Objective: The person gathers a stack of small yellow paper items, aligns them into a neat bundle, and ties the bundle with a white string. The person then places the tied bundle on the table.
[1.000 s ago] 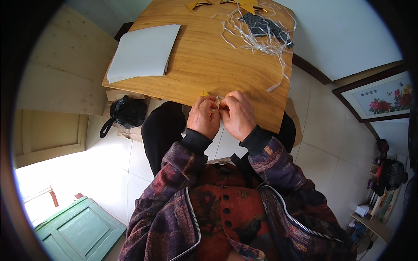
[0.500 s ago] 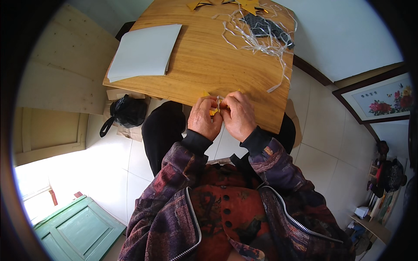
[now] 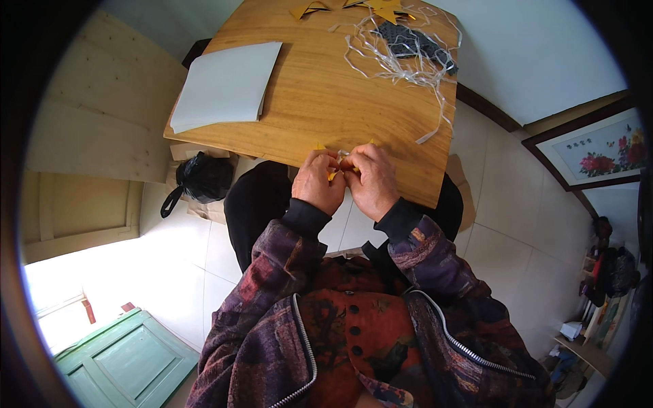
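At the table's near edge my two hands are close together, fingertips almost meeting. My left hand [image 3: 317, 184] is closed on a gold star [image 3: 332, 176], mostly hidden by the fingers; its pointed tips show past both hands. My right hand [image 3: 372, 181] pinches at a thin white ribbon [image 3: 343, 155] that shows between the fingertips. Whether the ribbon is knotted or looped through the star cannot be made out. More gold stars [image 3: 389, 9] lie at the table's far end.
A stack of white sheets [image 3: 228, 85] lies on the wooden table [image 3: 326, 95] at left. Tangled white ribbons [image 3: 401, 68] spread over a dark grey cloth [image 3: 415, 42] at far right. A black plastic bag [image 3: 205, 178] sits on the floor left of my knees.
My hands stay in nearly the same place, with only small finger movements around the gold star and ribbon. The whole view has shifted slightly.
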A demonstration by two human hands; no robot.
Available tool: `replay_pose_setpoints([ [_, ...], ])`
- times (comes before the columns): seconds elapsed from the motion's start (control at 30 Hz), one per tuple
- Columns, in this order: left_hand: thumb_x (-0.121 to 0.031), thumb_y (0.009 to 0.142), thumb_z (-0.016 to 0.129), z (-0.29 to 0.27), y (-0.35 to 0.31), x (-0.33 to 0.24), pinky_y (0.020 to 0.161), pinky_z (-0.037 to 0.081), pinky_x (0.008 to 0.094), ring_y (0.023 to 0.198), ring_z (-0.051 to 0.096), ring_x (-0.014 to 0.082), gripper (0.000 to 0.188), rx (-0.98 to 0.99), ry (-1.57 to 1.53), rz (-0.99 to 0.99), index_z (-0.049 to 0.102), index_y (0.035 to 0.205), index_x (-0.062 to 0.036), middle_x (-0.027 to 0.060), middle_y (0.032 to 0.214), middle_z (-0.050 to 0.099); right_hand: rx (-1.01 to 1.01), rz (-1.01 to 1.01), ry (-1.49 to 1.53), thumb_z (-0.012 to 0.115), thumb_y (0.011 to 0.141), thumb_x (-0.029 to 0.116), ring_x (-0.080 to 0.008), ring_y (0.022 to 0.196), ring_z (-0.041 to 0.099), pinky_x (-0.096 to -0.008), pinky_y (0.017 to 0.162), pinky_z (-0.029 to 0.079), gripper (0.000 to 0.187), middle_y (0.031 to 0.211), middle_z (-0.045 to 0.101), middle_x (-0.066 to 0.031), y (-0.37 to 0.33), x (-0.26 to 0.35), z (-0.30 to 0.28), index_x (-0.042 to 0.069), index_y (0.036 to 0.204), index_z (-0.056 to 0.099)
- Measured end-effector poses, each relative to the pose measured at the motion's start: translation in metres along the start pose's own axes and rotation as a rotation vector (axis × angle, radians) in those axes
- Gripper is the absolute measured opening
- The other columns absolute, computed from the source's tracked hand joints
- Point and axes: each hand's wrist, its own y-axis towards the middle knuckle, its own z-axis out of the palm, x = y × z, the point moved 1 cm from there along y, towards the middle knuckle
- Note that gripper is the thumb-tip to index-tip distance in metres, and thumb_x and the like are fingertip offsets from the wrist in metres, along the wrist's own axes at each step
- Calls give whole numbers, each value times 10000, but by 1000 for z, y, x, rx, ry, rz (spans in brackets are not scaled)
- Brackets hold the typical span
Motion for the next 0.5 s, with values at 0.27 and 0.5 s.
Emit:
replay_pose_setpoints([
  [0.27, -120, 738, 659, 2, 5, 2, 692, 519, 390, 805, 643, 318, 152, 2, 20, -37, 605, 840, -21, 111, 994, 632, -12, 17, 40, 643, 725, -21, -277, 936, 545, -384, 805, 427, 141, 941, 580, -52, -2, -3, 2, 67, 831, 674],
  [0.5, -117, 769, 625, 9, 4, 2, 685, 513, 399, 797, 638, 318, 119, -59, 113, -48, 593, 829, -20, 100, 992, 635, -75, -7, 56, 644, 720, -18, -289, 908, 557, -398, 758, 453, 112, 944, 581, -68, -2, -3, 3, 51, 809, 641],
])
